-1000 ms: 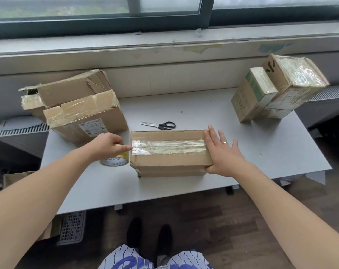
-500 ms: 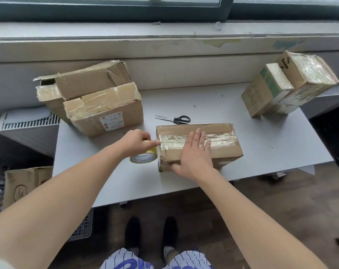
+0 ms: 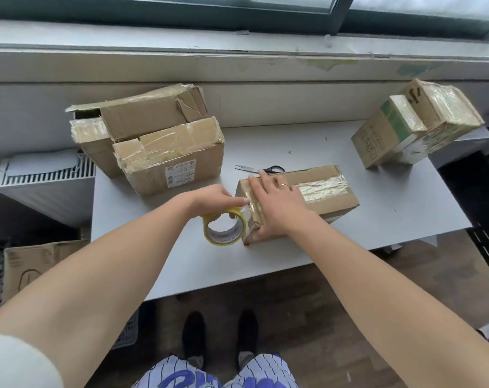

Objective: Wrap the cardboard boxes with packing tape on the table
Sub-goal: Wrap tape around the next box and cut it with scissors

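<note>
I see a flat brown cardboard box lying closed near the front of the grey table, its contents hidden, with a shiny tape strip along its top. My left hand grips the yellow-rimmed roll of clear packing tape, which stands just beside the box's left end. My right hand lies flat with its fingers straight, pressing the tape at that left end. Half a second ago it pressed mid-box, and a second ago it was at the right end. Black-handled scissors lie behind the box.
</note>
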Motion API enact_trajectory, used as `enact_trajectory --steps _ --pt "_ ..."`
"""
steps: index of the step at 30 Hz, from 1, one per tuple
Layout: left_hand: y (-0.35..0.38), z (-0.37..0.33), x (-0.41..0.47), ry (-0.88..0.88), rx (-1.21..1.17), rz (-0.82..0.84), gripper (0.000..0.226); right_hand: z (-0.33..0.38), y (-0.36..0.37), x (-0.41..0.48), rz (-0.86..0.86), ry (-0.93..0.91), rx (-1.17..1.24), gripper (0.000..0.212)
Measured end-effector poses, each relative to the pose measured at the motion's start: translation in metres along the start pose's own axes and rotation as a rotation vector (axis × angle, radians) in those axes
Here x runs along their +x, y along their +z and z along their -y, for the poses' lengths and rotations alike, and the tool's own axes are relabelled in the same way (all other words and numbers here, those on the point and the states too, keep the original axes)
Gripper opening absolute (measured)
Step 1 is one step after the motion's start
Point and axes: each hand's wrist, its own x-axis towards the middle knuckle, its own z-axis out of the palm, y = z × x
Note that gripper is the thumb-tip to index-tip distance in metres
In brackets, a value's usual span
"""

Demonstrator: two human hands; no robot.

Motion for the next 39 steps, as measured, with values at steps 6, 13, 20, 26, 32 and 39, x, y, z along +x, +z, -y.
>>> enact_trajectory --steps 6,13,20,26,32,39 --pt "-0.013 0.018 -0.005 0.024 -0.390 0.011 0.030 -0.005 -0.008 0.005 0.003 -0.005 -0.049 0.142" --pt "-0.021 0.022 -0.014 0.093 -0.395 -0.085 0.040 -0.003 0.000 0.010 0.007 -0.055 0.000 0.131" --pt "-0.050 -0.014 -0.048 0.211 -0.593 -0.183 0.045 -0.022 -0.052 -0.009 -0.078 -0.158 0.321 0.134" --pt "-0.082 -0.054 -0.086 0.245 -0.584 -0.152 0.033 -0.036 -0.078 -0.027 -0.043 -0.238 0.667 0.135" --pt "-0.086 -0.066 -0.091 0.121 -0.541 -0.204 0.035 -0.041 -0.074 -0.031 -0.025 -0.319 0.793 0.120" --pt "-0.071 -0.081 -0.106 0.231 -0.609 -0.249 0.036 -0.062 -0.061 -0.028 -0.066 -0.367 0.926 0.112"
